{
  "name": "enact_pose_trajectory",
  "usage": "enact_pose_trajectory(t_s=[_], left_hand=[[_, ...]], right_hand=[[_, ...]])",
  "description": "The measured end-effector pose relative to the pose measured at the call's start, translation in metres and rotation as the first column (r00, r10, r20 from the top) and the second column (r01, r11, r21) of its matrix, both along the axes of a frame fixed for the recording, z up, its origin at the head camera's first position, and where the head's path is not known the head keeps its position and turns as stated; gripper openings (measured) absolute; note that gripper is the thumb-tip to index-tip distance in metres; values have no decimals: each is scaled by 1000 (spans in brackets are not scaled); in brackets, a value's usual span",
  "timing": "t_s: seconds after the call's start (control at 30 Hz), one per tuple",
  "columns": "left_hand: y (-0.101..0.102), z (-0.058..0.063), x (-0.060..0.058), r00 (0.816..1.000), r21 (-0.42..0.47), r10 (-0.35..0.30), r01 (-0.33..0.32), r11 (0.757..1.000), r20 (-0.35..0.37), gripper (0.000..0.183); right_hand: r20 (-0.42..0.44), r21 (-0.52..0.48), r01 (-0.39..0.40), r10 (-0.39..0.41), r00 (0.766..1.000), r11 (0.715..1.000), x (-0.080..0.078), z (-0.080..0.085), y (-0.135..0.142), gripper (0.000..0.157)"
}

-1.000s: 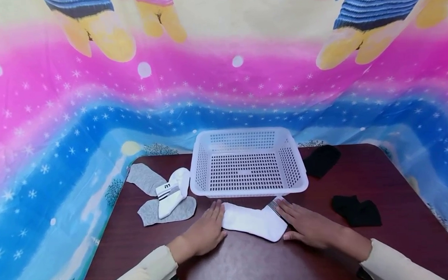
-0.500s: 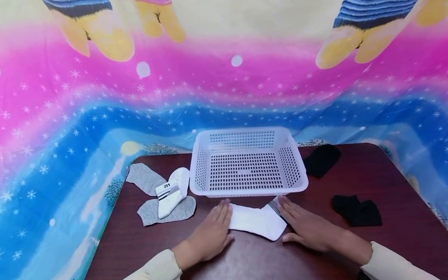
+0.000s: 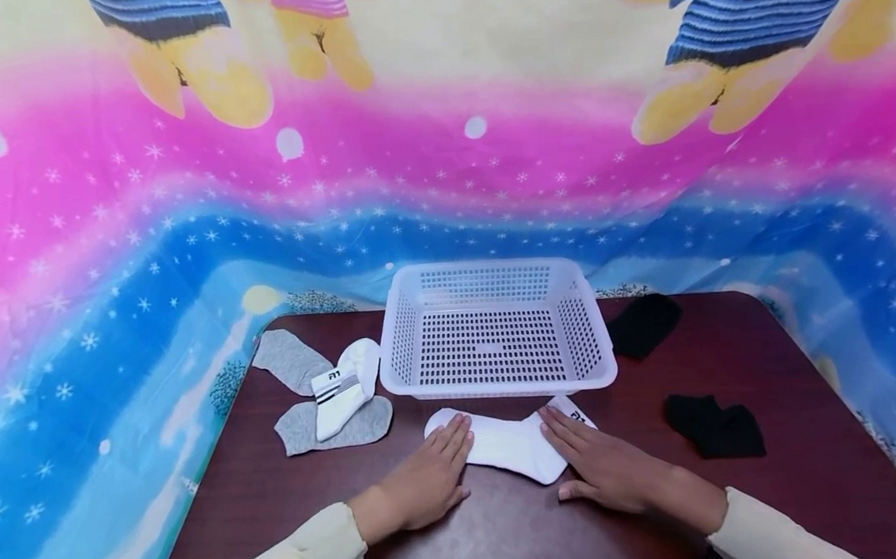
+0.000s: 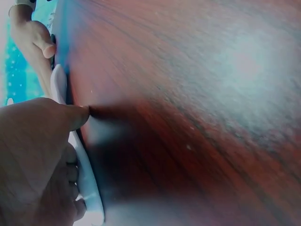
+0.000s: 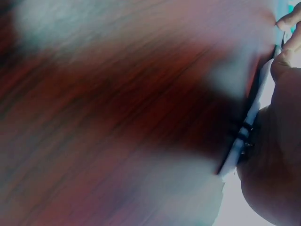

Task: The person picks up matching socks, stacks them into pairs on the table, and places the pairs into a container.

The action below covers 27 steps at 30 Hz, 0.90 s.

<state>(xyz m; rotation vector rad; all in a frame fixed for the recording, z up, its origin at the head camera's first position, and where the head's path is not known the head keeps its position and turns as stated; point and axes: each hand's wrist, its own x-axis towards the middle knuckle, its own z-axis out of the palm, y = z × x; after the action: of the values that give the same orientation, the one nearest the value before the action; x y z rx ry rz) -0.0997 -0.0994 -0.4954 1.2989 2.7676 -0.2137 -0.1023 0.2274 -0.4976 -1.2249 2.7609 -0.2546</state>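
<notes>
A white sock [image 3: 504,444] with dark stripes and lettering at its cuff lies flat on the table in front of the basket. My left hand [image 3: 424,481] rests its straight fingers on the sock's toe end, and in the left wrist view the fingers [image 4: 71,174] lie along the sock's edge. With straight fingers, my right hand [image 3: 614,464] presses on the sock near the cuff, thumb spread toward me. The right wrist view shows the sock's striped cuff edge [image 5: 240,136] beside that hand.
Behind the white sock stands a white perforated plastic basket [image 3: 498,390]. Left of it, another white sock [image 3: 341,401] overlaps two grey socks [image 3: 290,360]. Two black socks [image 3: 713,426] lie at the right of the dark red table [image 3: 504,535]. A printed cloth [image 3: 443,163] hangs behind.
My left hand has slid inward to the right over the sock, uncovering its toe end. My right hand has shifted slightly left, and the cuff lettering now shows.
</notes>
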Motion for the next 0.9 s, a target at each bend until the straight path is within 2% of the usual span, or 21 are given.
enact_pose_trajectory(t_s=[0.13,0.37,0.53,0.73,0.9], left_hand=[[-5,0,-2,1000,-8,-22,21,1000,-15,69],[3,4,-2,999,27,48,-48,998,14,72],[18,9,-2,1000,72,9,-9,997,5,72],[27,5,1,999,18,-25,24,1000,36,71],[23,-1,5,999,-14,-39,39,999,-2,75]], right_hand=[[20,-4,37,-37,999,999,-1,-1,7,81],[69,5,122,-122,990,993,-4,2,7,83],[17,-26,50,-50,999,998,-2,6,-8,81],[-38,4,-63,63,997,998,2,2,-22,79],[-110,-3,-70,69,992,998,3,-4,-17,80]])
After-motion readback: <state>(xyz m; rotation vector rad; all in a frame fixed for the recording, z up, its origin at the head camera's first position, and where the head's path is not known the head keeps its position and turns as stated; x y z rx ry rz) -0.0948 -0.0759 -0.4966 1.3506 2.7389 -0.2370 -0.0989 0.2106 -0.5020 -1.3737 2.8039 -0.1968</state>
